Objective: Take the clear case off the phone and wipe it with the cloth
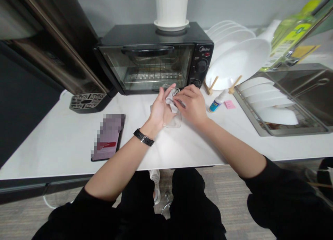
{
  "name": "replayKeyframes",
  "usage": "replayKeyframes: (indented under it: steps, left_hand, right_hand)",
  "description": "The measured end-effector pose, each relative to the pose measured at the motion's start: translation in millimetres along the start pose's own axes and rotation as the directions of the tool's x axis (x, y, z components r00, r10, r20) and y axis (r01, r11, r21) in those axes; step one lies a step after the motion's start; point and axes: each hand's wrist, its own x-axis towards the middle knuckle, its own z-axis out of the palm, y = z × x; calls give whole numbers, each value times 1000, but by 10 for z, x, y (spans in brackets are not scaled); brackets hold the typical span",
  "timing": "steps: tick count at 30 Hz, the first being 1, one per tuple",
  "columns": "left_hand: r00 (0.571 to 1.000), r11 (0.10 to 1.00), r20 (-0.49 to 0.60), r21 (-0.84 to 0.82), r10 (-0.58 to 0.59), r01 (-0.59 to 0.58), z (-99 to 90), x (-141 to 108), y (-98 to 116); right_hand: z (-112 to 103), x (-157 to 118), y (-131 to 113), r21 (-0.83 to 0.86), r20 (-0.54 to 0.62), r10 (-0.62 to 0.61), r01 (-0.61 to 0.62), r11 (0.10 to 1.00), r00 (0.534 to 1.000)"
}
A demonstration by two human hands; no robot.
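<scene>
Both hands meet over the counter in front of the toaster oven. My left hand (158, 111), palm turned up and a black watch on its wrist, cradles a crumpled whitish cloth (169, 100). From the right, my right hand (191, 102) pinches the same cloth between thumb and fingers. A small dark, slim piece shows at its fingertips; its kind is unclear. Something clear and shiny peeks out above the left fingers, mostly hidden. Beneath the hands lies a flat transparent piece (174, 122), partly covered. A small spray bottle (217, 101) with a blue label stands right of my right hand.
A phone (110, 137) lies left of my left forearm. Behind the hands is a black toaster oven (153, 68) bearing a white pot (171, 7). White plates (239, 59) stand in a wooden rack. A pink note (230, 104) and a sink (262, 130) are rightward.
</scene>
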Motion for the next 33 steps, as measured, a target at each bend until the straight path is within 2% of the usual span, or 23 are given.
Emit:
replayKeyframes:
  steps: [4,7,11,14,18,21,24,26,29,33]
  left_hand:
    - [993,993,23,8,-114,114,48,-38,-38]
    - [980,979,-7,53,-197,197,69,-59,-53]
    - [973,970,-34,77,-230,232,84,-69,-78]
    - [981,981,-14,21,-193,193,87,-55,-75]
    - [996,996,-19,-30,-89,89,29,-21,4]
    - [996,1000,-85,14,9,-7,-52,4,95]
    - [975,989,-167,3,147,-149,-112,27,162]
    - [958,975,-190,-12,215,-221,-129,39,185]
    - [954,970,-183,-6,238,-243,-123,44,194]
    - [974,981,-124,5,192,-193,-85,34,159]
  right_hand:
    - [-25,1,8,-3,-75,55,-56,998,996]
    - [-30,-4,-10,37,-125,82,-78,996,989]
    - [-19,-4,-26,112,-153,77,-60,992,985]
    - [-15,4,-52,184,-124,17,6,983,992]
    - [-17,4,-139,300,-42,-134,140,943,990]
    - [-17,-3,-189,406,73,-229,181,896,971]
    - [-14,-2,-181,458,162,-281,180,871,946]
    - [-12,2,-154,415,226,-263,152,897,938]
    - [-6,5,-117,256,279,-187,114,960,942]
    - [10,-5,-96,108,217,-113,91,990,970]
